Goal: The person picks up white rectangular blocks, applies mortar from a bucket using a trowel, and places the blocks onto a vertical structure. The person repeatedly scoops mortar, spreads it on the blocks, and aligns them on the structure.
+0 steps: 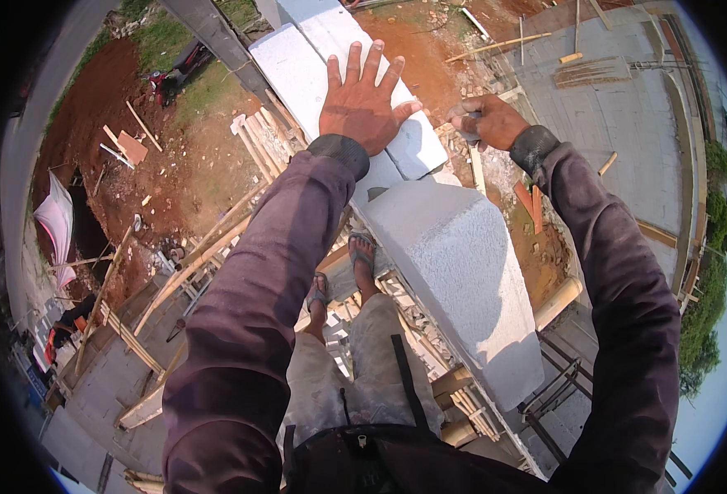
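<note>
My left hand (362, 107) lies flat, fingers spread, across two white lightweight concrete blocks set side by side on top of a narrow wall. The left block (285, 66) shows beyond my fingers; the right block (419, 148) ends beside my thumb. Just right of them my right hand (495, 123) is raised with its fingers curled closed. Whatever it may grip is too small to make out. Nearer to me, a large white block (454, 255) rests on the same wall, partly in the shadow of my body.
My sandaled feet (362, 251) stand to the left of the wall, high over timber and rubble. Bamboo poles (207, 247) slant at the left. Red soil (100, 90) lies below. A grey concrete surface (602, 90) spreads at the right, with steel bars (557, 387) near my right arm.
</note>
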The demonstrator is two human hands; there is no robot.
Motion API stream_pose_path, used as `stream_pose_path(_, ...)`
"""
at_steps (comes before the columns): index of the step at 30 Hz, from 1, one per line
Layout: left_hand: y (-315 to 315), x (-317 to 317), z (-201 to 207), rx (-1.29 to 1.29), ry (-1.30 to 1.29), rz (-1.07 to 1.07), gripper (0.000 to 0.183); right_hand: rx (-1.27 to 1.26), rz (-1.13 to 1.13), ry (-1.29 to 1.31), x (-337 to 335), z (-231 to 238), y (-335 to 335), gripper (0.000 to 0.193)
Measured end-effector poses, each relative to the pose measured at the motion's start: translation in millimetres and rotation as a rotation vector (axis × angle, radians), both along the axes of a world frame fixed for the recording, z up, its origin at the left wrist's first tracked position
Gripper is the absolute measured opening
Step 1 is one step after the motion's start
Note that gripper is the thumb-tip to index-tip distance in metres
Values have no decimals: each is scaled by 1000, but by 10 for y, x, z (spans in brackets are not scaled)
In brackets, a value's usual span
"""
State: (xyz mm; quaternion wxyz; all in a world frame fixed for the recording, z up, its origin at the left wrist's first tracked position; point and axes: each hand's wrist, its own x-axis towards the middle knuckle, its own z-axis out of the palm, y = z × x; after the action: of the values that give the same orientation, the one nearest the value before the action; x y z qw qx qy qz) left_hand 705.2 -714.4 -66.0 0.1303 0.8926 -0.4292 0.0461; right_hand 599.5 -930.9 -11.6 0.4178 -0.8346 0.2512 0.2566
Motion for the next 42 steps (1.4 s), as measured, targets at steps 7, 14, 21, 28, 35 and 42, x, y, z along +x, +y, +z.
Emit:
stream_pose_path(7, 65, -19, 126, 138, 4, -34, 64, 130, 192, 102, -311, -93, 127, 59)
stream_pose_path(14, 71, -12, 198, 172, -20, -64, 61, 13, 234, -53, -236, -104, 330, 54)
stream_pose_path(21, -230, 27, 212, 241, -15, -194, 52, -121, 178, -101, -321, -35, 590, 41)
stream_pose_path(28, -260, -56, 220, 178, 10, -295, 29, -151, 133, -136, -362, -13, 676, 32)
stream_pose_path(35, -275, -96, 232, 164, 25, -254, 23, -114, 49, -151, -428, 35, 760, 35)
stream_pose_path(42, -283, -88, 241, 156, 29, -244, 22, -116, 157, -95, -318, -5, 638, 38)
